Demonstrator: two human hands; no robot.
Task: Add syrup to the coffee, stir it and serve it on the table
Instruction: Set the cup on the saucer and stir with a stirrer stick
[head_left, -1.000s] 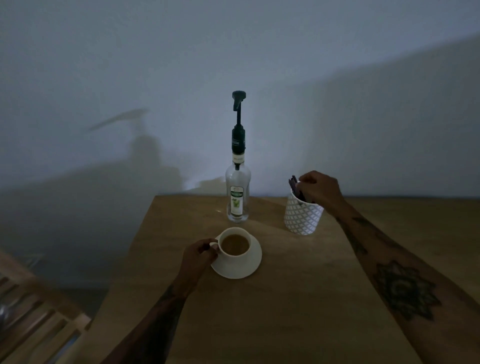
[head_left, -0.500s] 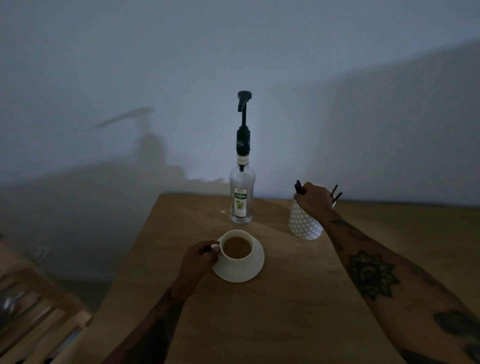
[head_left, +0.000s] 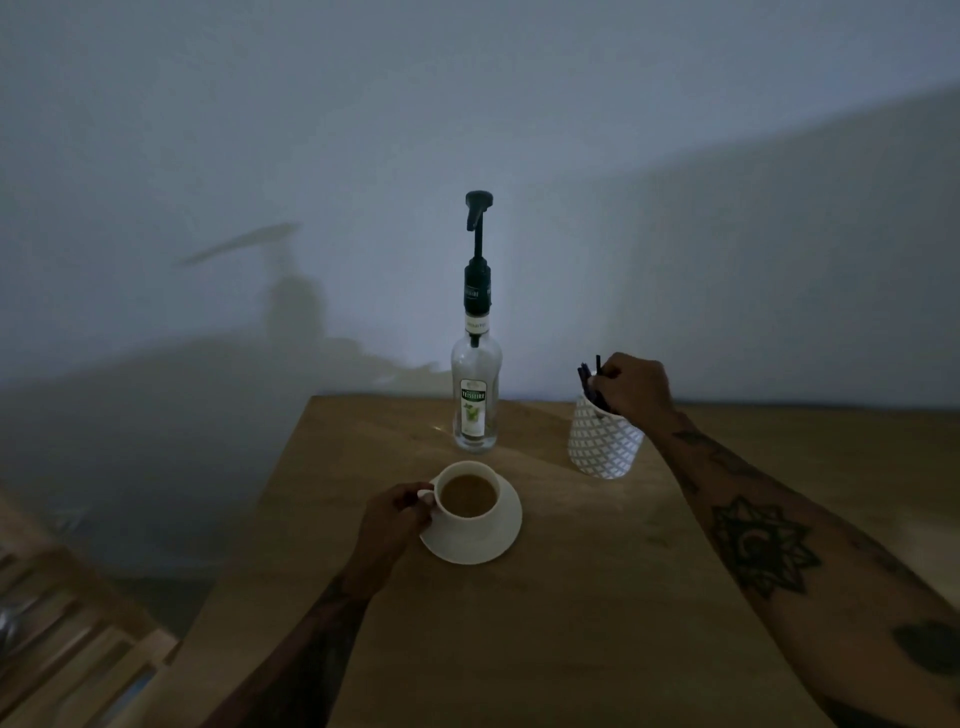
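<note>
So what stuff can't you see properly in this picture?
Head view, the only one:
- Dark sticks in the patterned cup: too dim to tell what they are; the right hand covers part of them.
- Coffee cup handle: hidden by the left hand.
- Syrup bottle: its level and small label print can't be read.
- Wooden slats: cut off by the left edge.

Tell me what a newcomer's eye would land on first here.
The tall syrup bottle with its dark pump stands at the far edge of the wooden table. Nearer, the left hand holds the handle of a coffee cup on its saucer. The right hand grips dark sticks in a patterned holder.
</note>
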